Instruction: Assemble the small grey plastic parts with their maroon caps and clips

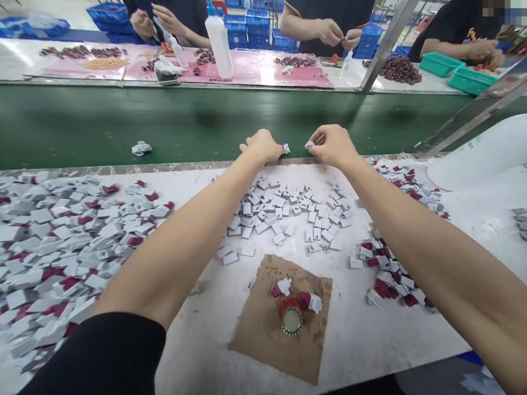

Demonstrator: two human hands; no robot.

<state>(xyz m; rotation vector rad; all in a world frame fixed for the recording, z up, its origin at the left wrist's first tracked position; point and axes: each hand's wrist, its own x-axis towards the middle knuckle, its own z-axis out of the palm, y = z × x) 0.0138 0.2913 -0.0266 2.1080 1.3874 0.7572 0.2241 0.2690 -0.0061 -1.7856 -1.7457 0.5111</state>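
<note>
Both my arms reach forward to the near edge of the green conveyor belt (197,126). My left hand (262,145) is closed, with a small white-and-maroon plastic part (285,148) showing at its fingertips. A short gap to the right, my right hand (332,144) pinches a small grey-white plastic piece (309,145) between thumb and finger. Below the hands lies a loose spread of white plastic pieces (284,204). Closer to me, a brown cardboard sheet (263,329) carries a metal bottle cap (292,321) and two white-and-maroon parts (309,301).
White-and-maroon parts form a big heap (82,236) at left and a smaller pile (391,269) at right. A white cluster (141,148) sits on the belt. Across it, co-workers' hands (331,33) work behind a white squeeze bottle (219,46). A metal post (387,46) rises at right.
</note>
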